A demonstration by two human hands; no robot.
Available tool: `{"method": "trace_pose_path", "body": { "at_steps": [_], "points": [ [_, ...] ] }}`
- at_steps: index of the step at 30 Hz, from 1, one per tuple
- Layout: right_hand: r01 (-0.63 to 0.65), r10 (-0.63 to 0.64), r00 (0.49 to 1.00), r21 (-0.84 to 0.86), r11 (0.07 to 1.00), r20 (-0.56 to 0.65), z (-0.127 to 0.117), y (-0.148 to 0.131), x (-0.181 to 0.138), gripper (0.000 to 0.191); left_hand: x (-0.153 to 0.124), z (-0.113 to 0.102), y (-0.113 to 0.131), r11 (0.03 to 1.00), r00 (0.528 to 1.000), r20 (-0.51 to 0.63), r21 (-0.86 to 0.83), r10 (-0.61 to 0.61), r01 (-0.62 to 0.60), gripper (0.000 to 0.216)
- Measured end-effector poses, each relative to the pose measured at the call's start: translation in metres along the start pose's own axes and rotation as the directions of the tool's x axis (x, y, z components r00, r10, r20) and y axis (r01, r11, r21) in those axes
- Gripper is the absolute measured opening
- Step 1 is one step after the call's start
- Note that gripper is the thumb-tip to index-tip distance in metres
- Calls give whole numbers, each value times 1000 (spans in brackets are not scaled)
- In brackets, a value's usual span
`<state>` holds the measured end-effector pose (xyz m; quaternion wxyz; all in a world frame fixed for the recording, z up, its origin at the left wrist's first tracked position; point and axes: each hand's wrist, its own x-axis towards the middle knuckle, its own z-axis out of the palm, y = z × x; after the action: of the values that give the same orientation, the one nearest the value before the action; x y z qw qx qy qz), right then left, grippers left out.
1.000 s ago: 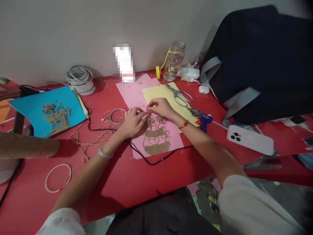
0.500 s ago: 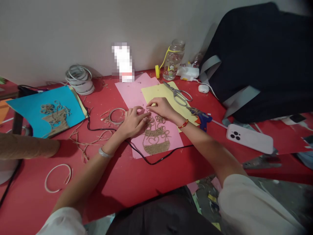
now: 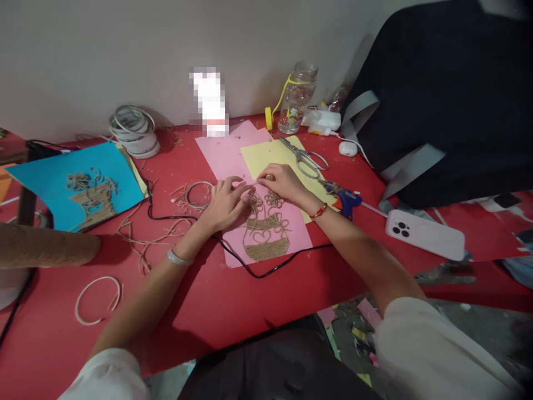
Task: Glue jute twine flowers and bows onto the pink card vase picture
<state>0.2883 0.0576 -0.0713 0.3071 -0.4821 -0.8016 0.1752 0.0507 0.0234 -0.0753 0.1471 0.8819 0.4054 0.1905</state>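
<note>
My left hand (image 3: 227, 204) rests over the upper left of the pink paper (image 3: 233, 256), thumb and forefinger drawn together beside a twine flower (image 3: 255, 205). Opposite it, my right hand (image 3: 282, 181) pinches with its thumb and fingertips, close to the left fingertips. Whatever lies in either pinch is too small to make out. Below the hands, a twine basket (image 3: 266, 250) with a heart outline and a bow lies on the paper. Another twine flower (image 3: 273, 199) sits under my right hand.
Scissors (image 3: 306, 158) and a blue glue gun (image 3: 343, 197) lie at right, near a phone (image 3: 425, 234). A glass bottle (image 3: 296, 100) stands behind. At left are blue paper (image 3: 45, 183) with twine work, loose twine (image 3: 139, 244) and tape rolls (image 3: 135, 133). A black cable (image 3: 258, 276) crosses the paper.
My right hand has shifted slightly to the right. The left fingers have drawn closer together near the flower. The twine basket and the tools stay where they were.
</note>
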Motion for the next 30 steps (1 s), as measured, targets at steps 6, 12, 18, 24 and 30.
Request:
{"method": "trace_pose_path", "body": {
  "at_steps": [6,12,18,24,30],
  "points": [
    [-29,29,999,-6,1000,-21,-2,6,-8,3,0,2,1,1000,1000,-11,-1,14,-14,56],
    [-7,6,1000,-38,999,-13,-4,8,-11,7,0,0,6,1000,1000,16,2,-8,8,57],
    [0,1,1000,-87,996,13,-5,7,-13,7,1,2,5,1000,1000,6,11,1,-1,57],
    [-11,14,999,-94,995,32,-7,4,-14,7,0,4,5,1000,1000,4,7,-2,2,56],
    [20,-7,997,-157,987,79,-14,-6,-16,24,1,3,5,1000,1000,5,-10,-5,5,58]
  ]
}}
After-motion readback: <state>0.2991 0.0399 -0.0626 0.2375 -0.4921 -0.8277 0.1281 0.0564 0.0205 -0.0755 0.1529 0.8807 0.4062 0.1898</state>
